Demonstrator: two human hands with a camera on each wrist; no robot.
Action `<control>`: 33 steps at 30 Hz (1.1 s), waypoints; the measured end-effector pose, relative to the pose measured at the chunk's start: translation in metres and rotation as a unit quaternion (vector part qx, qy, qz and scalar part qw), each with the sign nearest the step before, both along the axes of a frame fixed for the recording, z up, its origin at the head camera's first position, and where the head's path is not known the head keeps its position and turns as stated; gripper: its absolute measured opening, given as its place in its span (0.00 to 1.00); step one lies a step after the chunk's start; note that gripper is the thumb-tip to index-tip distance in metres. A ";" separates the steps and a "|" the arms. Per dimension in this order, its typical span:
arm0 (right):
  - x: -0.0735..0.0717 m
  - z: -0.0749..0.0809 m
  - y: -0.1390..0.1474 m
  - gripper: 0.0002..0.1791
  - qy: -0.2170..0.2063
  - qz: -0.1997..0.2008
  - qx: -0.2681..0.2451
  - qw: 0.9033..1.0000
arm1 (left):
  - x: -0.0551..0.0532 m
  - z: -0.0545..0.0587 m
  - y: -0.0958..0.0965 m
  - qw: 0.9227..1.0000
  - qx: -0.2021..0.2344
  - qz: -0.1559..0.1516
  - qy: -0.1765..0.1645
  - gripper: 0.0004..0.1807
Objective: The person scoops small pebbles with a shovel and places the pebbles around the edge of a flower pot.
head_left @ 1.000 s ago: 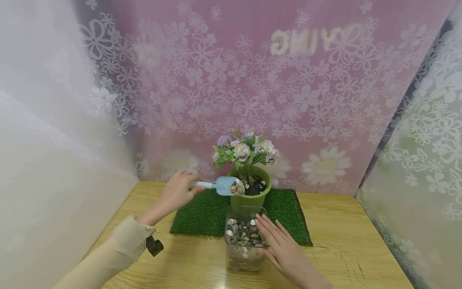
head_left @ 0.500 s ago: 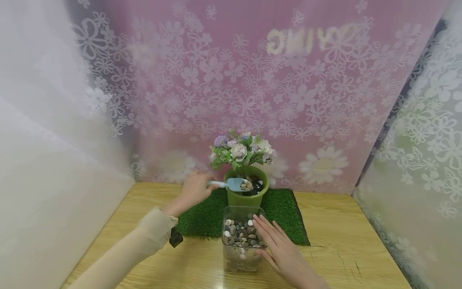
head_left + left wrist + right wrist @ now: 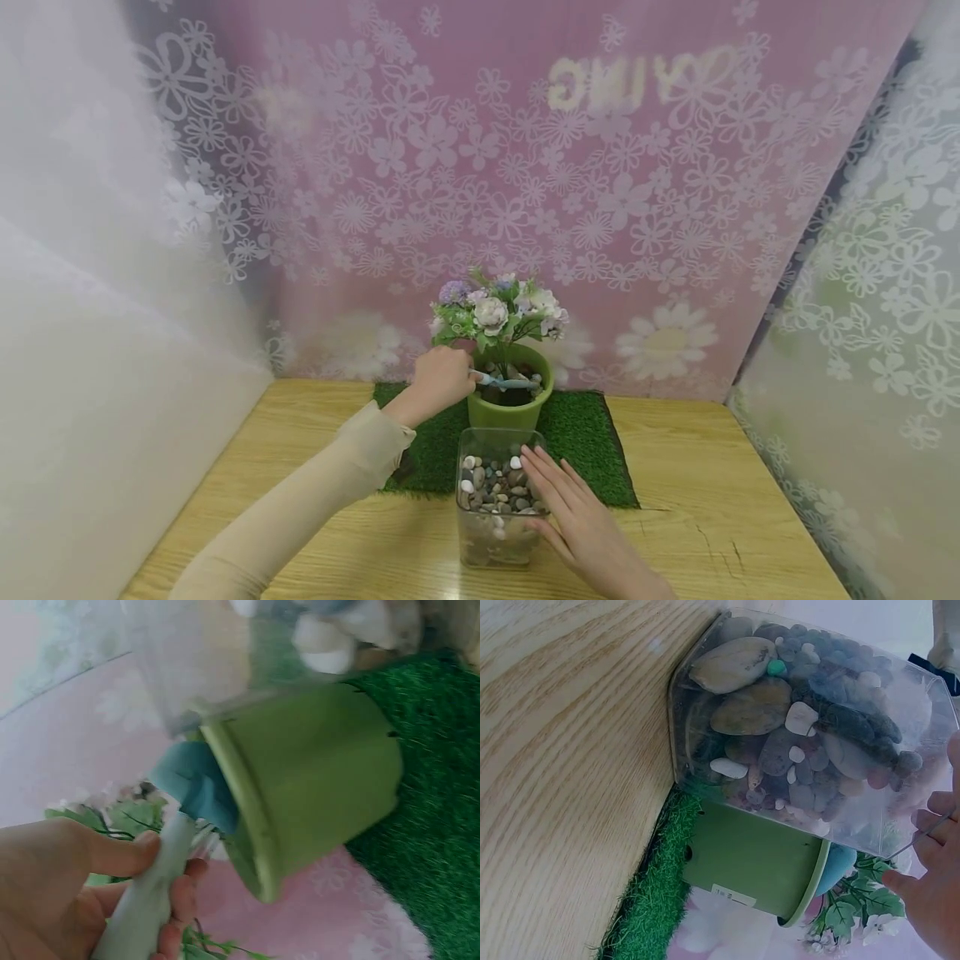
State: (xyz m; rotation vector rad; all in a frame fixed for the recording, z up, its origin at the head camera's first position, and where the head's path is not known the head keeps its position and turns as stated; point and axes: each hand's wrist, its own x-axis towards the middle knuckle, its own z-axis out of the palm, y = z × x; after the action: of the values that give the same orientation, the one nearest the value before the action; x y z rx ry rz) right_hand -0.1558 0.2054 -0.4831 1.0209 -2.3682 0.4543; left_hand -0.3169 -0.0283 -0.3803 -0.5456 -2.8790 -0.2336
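Observation:
My left hand (image 3: 441, 377) grips the pale handle of a small blue garden trowel (image 3: 196, 782). The trowel's blade is turned on its edge inside the mouth of a green flowerpot (image 3: 510, 417). Flowers in white, pink and purple (image 3: 492, 317) stand in that pot. Pebbles show in the pot around the blade, though what lies behind the blade is hidden. In front of the pot stands a clear square container (image 3: 855, 834) part filled with mixed pebbles (image 3: 498, 490). My right hand (image 3: 581, 521) rests on its right rim and side, with fingers straight.
Green artificial turf (image 3: 588, 450) lies beneath the pot on a wooden table (image 3: 697, 500). A pink flowered curtain (image 3: 420, 217) hangs close behind, and pale sheets close off the left and right sides.
My left hand has moved right to the pot and turned the trowel. The pebbles that lay on its blade are no longer seen there. The right hand has kept its place at the container.

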 end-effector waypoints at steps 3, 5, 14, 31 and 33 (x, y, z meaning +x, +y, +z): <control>0.000 0.000 -0.001 0.39 0.003 0.001 -0.003 1.000 | 0.002 0.007 0.004 1.000 -0.005 0.015 -0.011 0.33; 0.000 0.000 -0.002 0.38 0.006 0.004 -0.006 1.000 | 0.005 0.009 0.004 1.000 -0.005 0.022 -0.010 0.35; 0.001 0.001 -0.003 0.37 0.007 0.002 -0.015 1.000 | 0.019 0.005 -0.015 0.999 -0.003 0.037 0.030 0.21; 0.000 -0.002 -0.001 0.38 -0.003 -0.004 -0.011 1.000 | 0.034 -0.002 -0.054 0.994 0.027 0.006 0.102 0.12; 0.000 -0.003 -0.001 0.38 -0.003 -0.002 -0.012 1.000 | 0.035 -0.002 -0.056 0.994 0.034 0.003 0.102 0.13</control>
State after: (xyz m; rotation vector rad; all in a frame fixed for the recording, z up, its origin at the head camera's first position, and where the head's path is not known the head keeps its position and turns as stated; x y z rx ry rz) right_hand -0.1558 0.2044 -0.4857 1.0044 -2.3652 0.4829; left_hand -0.2819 -0.0847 -0.3824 -0.5165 -2.6643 -0.2589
